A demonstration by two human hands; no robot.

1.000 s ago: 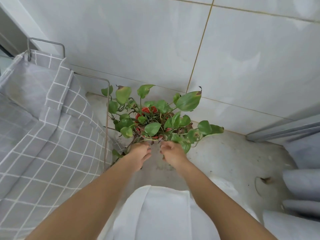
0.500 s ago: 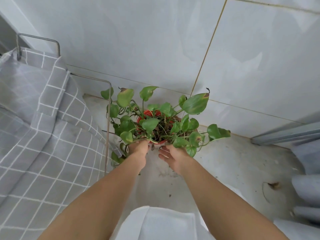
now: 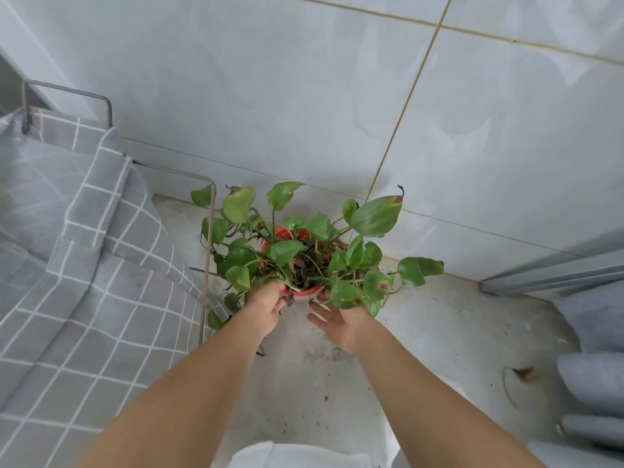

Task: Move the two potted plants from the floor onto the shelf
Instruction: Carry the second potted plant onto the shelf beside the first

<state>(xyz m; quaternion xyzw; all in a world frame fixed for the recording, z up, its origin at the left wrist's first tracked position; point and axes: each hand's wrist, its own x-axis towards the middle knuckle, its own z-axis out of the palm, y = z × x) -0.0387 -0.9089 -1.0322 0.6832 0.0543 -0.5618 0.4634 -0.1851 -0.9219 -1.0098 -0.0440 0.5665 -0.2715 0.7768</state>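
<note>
A potted plant (image 3: 304, 261) with heart-shaped green leaves grows in a red pot (image 3: 305, 291) close to the tiled wall. My left hand (image 3: 265, 305) grips the pot's near left rim, fingers curled among the stems. At the pot's near right side my right hand (image 3: 337, 320) lies palm-in with fingers spread, partly hidden under leaves. Whether the pot touches the floor I cannot tell. Only one plant is in view.
A metal frame (image 3: 207, 251) draped in grey checked cloth (image 3: 84, 265) stands just left of the plant. The white tiled wall (image 3: 304, 96) is right behind it. Grey concrete floor (image 3: 439, 332) spreads to the right, towards grey bundles (image 3: 594, 376) and a metal rail (image 3: 553, 275).
The pot's red rim has come into plainer view. My right hand has shifted from the near rim to the pot's right side and spread its fingers. The left hand keeps its hold.
</note>
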